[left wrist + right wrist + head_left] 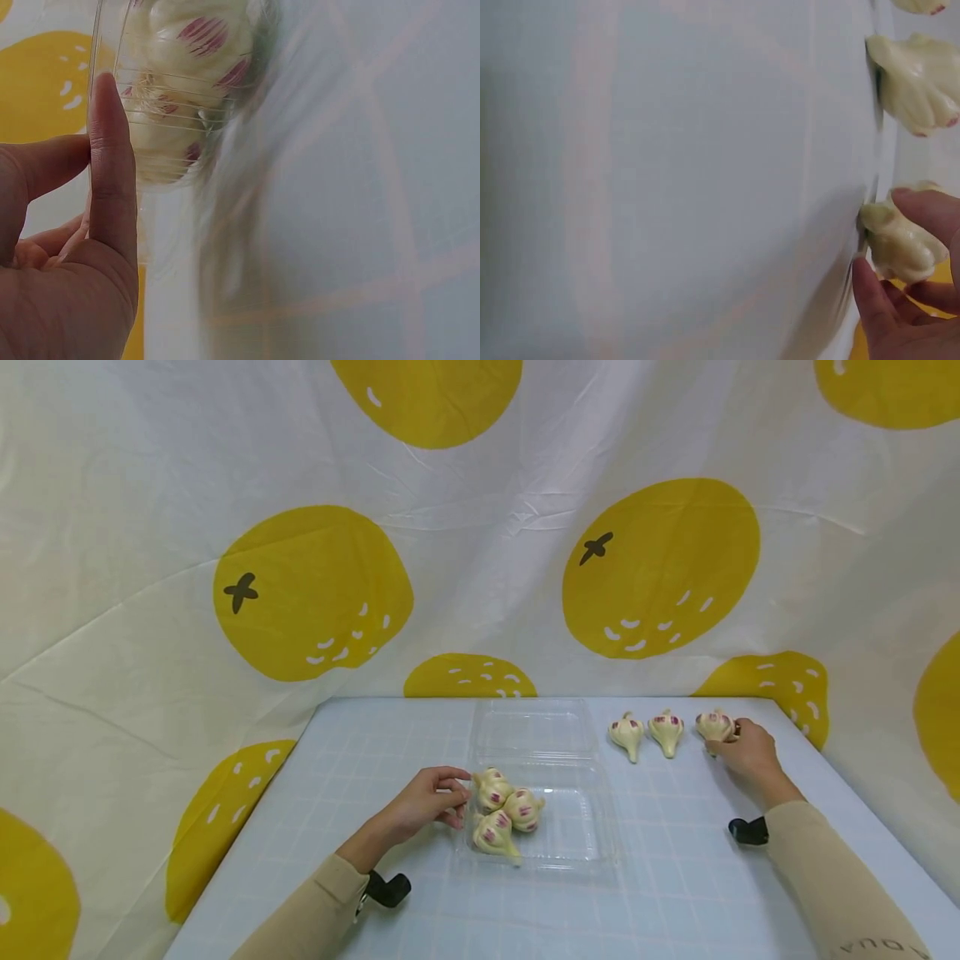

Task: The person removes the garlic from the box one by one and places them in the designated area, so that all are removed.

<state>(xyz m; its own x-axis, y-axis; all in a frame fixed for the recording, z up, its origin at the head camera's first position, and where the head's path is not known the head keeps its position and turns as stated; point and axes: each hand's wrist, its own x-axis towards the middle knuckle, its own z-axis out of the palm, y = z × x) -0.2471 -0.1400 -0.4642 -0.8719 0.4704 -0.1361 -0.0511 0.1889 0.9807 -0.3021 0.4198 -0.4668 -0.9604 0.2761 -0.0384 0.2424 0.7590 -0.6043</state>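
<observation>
A clear plastic container (573,865) lies unfolded on the table, three garlic bulbs (523,810) grouped in its left part. My left hand (427,802) is at its left side; in the left wrist view, thumb and a finger of that hand (82,247) pinch the clear wall (112,45), bulbs (199,45) just behind it. At the back right, my right hand (752,754) grips the rightmost garlic bulb (715,725) of a row of three. The right wrist view shows the thumb and fingers of this hand (915,300) around the bulb (904,244), which rests at the table surface.
Two more bulbs (626,735) (666,732) stand in the row left of my right hand. The container's lid (532,727) lies open toward the back. Behind the table (675,893) hangs a white curtain (480,568) with yellow fruit shapes.
</observation>
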